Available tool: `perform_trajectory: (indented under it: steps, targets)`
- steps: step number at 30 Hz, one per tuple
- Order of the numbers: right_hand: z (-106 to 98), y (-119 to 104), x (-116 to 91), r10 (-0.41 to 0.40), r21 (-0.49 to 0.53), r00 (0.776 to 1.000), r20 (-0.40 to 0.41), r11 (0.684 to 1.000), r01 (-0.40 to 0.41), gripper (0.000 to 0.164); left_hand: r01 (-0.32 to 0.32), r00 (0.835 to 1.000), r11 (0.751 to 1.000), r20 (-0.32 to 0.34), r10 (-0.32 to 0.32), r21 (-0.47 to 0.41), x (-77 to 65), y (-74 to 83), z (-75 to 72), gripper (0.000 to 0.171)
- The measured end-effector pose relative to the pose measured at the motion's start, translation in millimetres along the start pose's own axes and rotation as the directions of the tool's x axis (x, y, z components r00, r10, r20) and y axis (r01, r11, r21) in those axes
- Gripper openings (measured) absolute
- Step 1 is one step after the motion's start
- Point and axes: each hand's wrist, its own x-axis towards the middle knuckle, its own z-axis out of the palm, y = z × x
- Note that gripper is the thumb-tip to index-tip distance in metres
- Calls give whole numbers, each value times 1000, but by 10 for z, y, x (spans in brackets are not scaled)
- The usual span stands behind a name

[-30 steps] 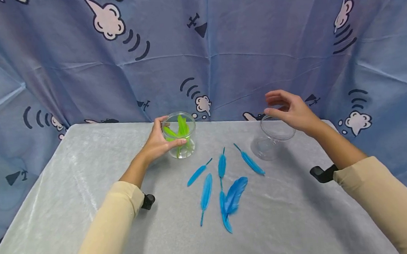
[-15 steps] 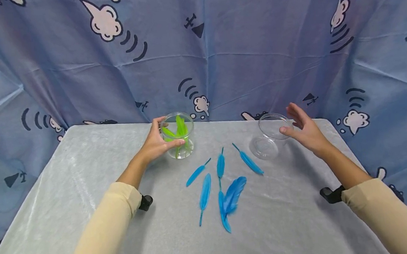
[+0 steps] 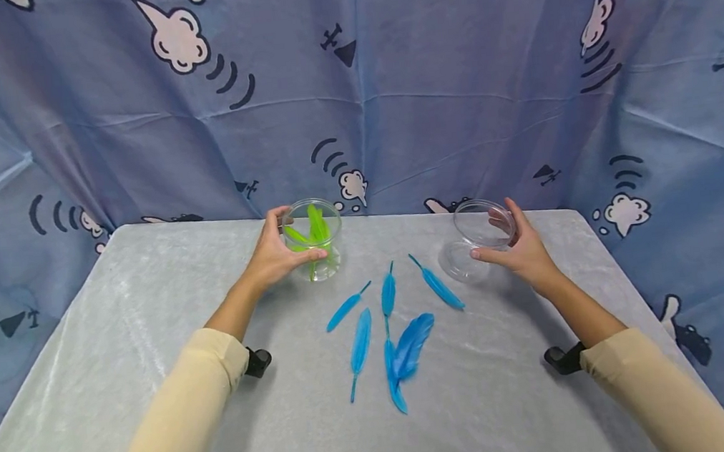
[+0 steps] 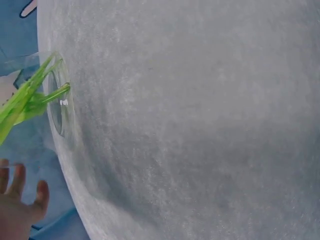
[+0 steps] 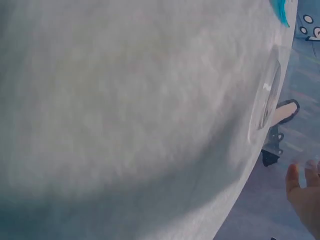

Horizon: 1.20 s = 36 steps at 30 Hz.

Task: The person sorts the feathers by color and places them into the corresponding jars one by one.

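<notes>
In the head view my left hand (image 3: 276,251) grips a clear jar (image 3: 327,266), thumb across its near side and fingers behind. Several green feathers (image 3: 317,226) stand in that jar. On the right, my right hand (image 3: 522,248) holds a second clear jar (image 3: 462,260) around its upper part, thumb in front and fingers at the far side. No feather shows inside this one. Several blue feathers (image 3: 361,342) lie on the table between the jars. Each wrist view shows its jar's base and part of the hand at the edge.
A grey-white cloth covers the table (image 3: 167,286). Behind its far edge hangs a blue printed curtain (image 3: 296,66). Both jars stand near that far edge. A blue feather (image 3: 439,289) lies close to the right jar.
My right hand has moved from above the right jar's rim, out to its right side, then back in around the jar. The left hand stays on its jar.
</notes>
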Motion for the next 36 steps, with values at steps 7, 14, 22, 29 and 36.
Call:
perform_trajectory:
  steps: [7, 14, 22, 29, 36]
  targets:
    - [44, 1, 18, 78, 13, 997, -9, 997, -78, 120, -79, 996, 997, -48, 80, 19, -23, 88, -7, 116]
    - [23, 32, 41, 63, 43, 998, 21, 997, -64, 103, -309, 902, 934, -256, 347, 180, -109, 301, 24, 105]
    - [29, 46, 46, 31, 137, 997, 76, 990, -41, 102, -601, 772, 783, -139, 620, 159, -296, 461, 278, 68]
    - [74, 68, 44, 34, 210, 998, 56, 977, -45, 98, -535, 836, 827, 245, 490, 173, -439, 460, 449, 51]
    - [121, 99, 43, -10, 274, 999, 46, 962, -3, 91, -316, 876, 936, 427, 224, 156, -461, 289, 496, 58]
